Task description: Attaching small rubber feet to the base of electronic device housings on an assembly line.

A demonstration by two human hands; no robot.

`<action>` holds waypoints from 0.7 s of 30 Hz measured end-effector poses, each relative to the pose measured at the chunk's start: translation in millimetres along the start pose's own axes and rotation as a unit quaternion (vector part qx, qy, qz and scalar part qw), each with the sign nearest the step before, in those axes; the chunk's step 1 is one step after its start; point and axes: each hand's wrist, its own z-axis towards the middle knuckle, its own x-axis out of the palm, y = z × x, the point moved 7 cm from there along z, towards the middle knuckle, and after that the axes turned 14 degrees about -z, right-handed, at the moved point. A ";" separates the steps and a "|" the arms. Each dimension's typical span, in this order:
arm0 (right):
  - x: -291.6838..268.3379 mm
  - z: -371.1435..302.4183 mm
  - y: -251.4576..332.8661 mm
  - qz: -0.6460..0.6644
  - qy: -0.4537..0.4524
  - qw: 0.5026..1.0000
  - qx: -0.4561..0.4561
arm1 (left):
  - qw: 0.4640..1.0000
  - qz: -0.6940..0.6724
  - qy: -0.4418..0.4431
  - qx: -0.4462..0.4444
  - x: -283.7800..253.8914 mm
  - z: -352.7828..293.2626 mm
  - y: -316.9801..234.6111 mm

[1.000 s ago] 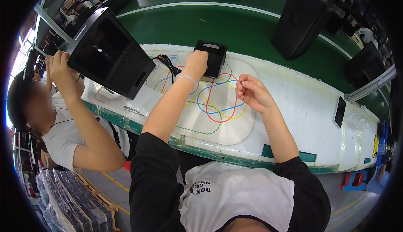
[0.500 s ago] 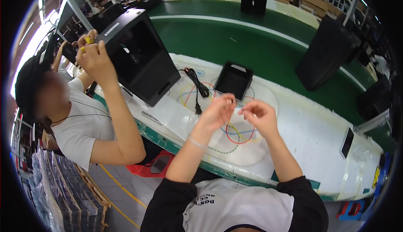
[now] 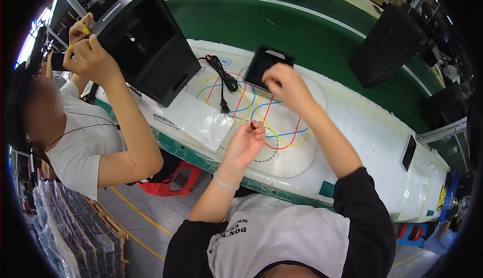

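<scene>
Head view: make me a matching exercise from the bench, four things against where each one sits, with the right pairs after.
Things:
1. black power cord
2. small black tray
3. phone
4. clear plastic bag with a paper sheet

Places:
A. far right of the bench, lying alone
B. just beyond the right hand, at the bench's far edge
C. coiled on the white mat with coloured loops, left of the tray
D. flat in front of the big black box, left of the left hand

Pairs: 1-C, 2-B, 3-A, 4-D
</scene>
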 end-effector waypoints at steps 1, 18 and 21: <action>16.9 13.9 -29.0 -0.059 0.029 0.997 0.029 | 0.999 0.022 -0.032 0.029 -4.1 -2.5 -2.7; 68.1 43.7 -61.3 -0.313 0.260 0.914 -0.005 | 0.994 0.051 0.040 0.093 72.8 -49.4 17.9; 69.1 42.8 -70.1 -0.301 0.246 0.921 0.006 | 0.994 0.041 0.024 0.097 71.5 -51.1 20.5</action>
